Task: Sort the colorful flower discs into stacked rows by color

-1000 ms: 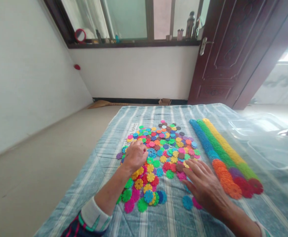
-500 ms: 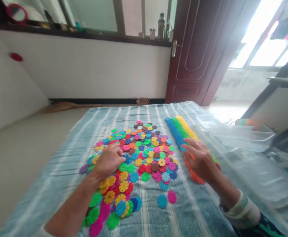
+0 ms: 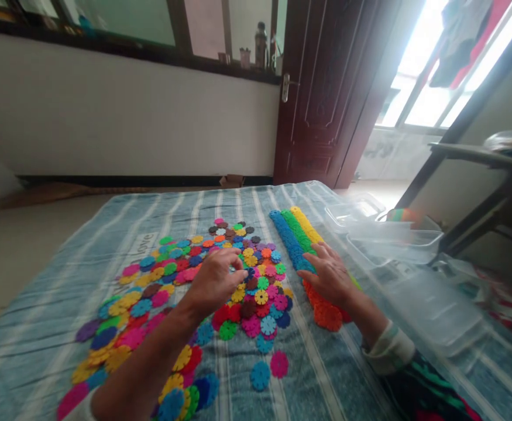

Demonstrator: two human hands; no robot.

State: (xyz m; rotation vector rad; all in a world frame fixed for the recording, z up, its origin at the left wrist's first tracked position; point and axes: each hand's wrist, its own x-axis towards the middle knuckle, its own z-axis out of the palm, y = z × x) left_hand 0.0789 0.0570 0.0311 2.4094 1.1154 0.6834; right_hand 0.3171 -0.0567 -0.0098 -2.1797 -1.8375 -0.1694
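Loose notched plastic discs [image 3: 262, 297] in many colours spread over the striped cloth. Above them is my left hand [image 3: 215, 279], its thumb and forefinger curled together in a pinch. Whatever lies between those fingertips is too small to make out; a dark blue disc shows right beside them. To the right, discs are lined up in overlapping rows: a blue row [image 3: 285, 235], a green row [image 3: 296, 225], a yellow row [image 3: 305, 222] and an orange row [image 3: 326, 313]. My right hand [image 3: 331, 275] rests over these rows, fingers spread, partly hiding them.
Clear plastic boxes [image 3: 396, 242] and a flat clear lid [image 3: 440, 313] lie on the right of the cloth [image 3: 321, 380]. Printed lettering [image 3: 144, 248] shows at the pile's left. Beyond stand a brown door [image 3: 321, 99] and, at right, a shelf [image 3: 479, 153].
The view has swung to the right, so everything sits further left. My left hand has moved rightward across the loose discs. My right hand stays at the rows.
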